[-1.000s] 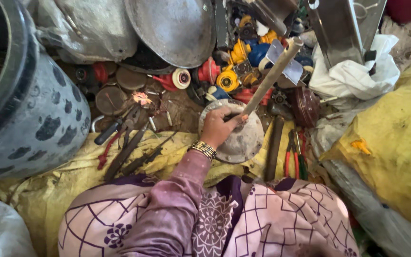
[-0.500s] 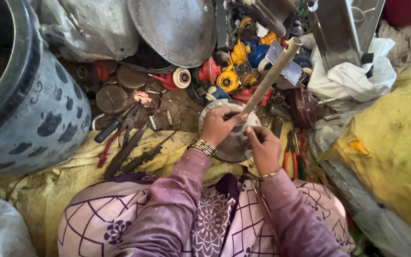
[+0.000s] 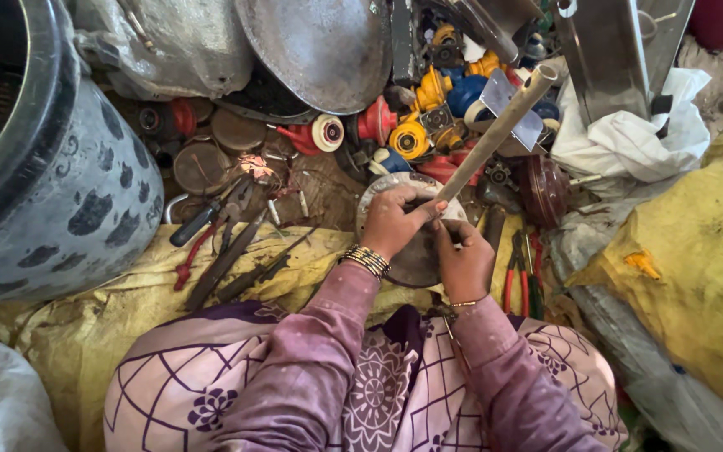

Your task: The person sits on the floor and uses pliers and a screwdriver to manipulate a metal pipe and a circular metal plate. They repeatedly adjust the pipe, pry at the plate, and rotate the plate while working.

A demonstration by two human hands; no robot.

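Observation:
My left hand (image 3: 392, 219) grips the lower end of a long wooden rod (image 3: 495, 134) that slants up to the right. It rests on a round grey metal disc (image 3: 416, 259) lying on the ground in front of me. My right hand (image 3: 464, 259) sits just right of the left one, fingers curled on the disc's surface beside the rod's base; what it pinches, if anything, is hidden.
A large dark barrel (image 3: 35, 159) stands at left, a metal pan (image 3: 320, 50) at the top. Pliers and cutters (image 3: 211, 226) lie left of the disc, red-handled pliers (image 3: 519, 272) right. Yellow and red parts (image 3: 416, 134) pile behind. Yellow sacking (image 3: 688, 276) rises at right.
My right hand came into view and settled on the disc beside the left hand. The left hand kept hold of the rod, which stayed slanted the same way.

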